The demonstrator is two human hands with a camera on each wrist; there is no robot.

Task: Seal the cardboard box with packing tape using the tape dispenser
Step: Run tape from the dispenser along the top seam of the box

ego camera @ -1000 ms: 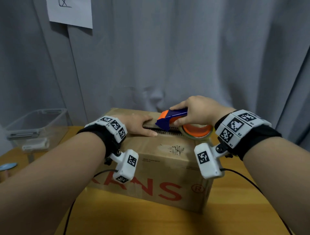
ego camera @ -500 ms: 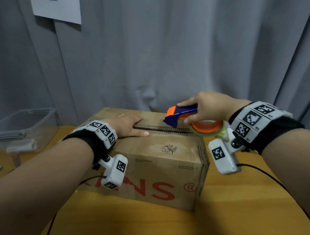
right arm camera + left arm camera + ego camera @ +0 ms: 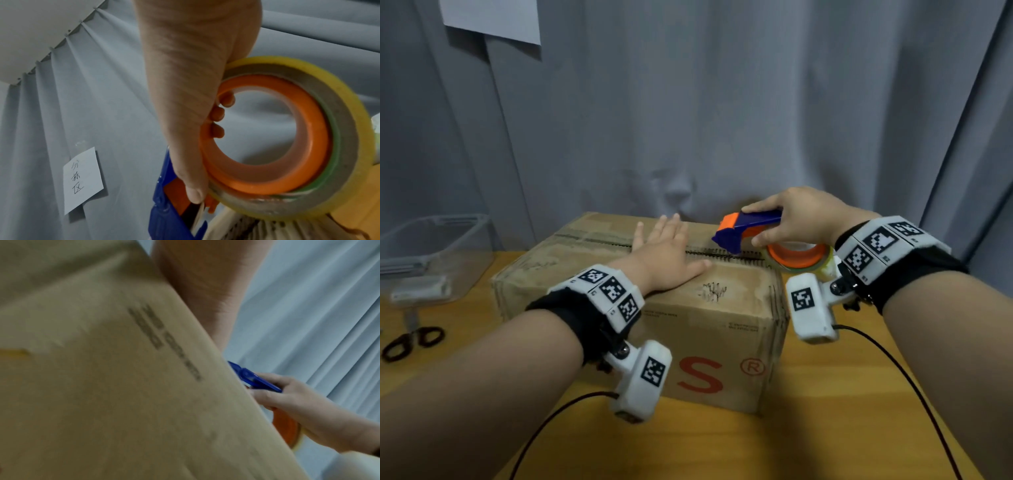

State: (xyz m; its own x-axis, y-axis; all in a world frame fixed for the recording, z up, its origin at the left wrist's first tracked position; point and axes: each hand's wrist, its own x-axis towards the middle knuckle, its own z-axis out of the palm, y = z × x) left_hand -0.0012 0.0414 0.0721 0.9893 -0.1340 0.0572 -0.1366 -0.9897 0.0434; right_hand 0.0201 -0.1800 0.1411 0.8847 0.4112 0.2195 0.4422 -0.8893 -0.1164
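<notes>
A brown cardboard box with red print stands on the wooden table, its top flaps closed with a dark seam running across. My left hand lies flat on the box top, fingers spread over the seam. My right hand grips the blue and orange tape dispenser at the box's right end, its blue nose on the seam. The roll of clear tape sits on an orange hub, with my fingers curled through it. The left wrist view has the box side and the dispenser.
A clear plastic bin stands at the left on the table, with black-handled scissors in front of it. A grey curtain hangs close behind the box, with a paper note stuck on it. Cables trail over the table.
My left hand has gone from resting beside the seam to lying flat with fingers spread across it. The dispenser has slid right to the box's right end.
</notes>
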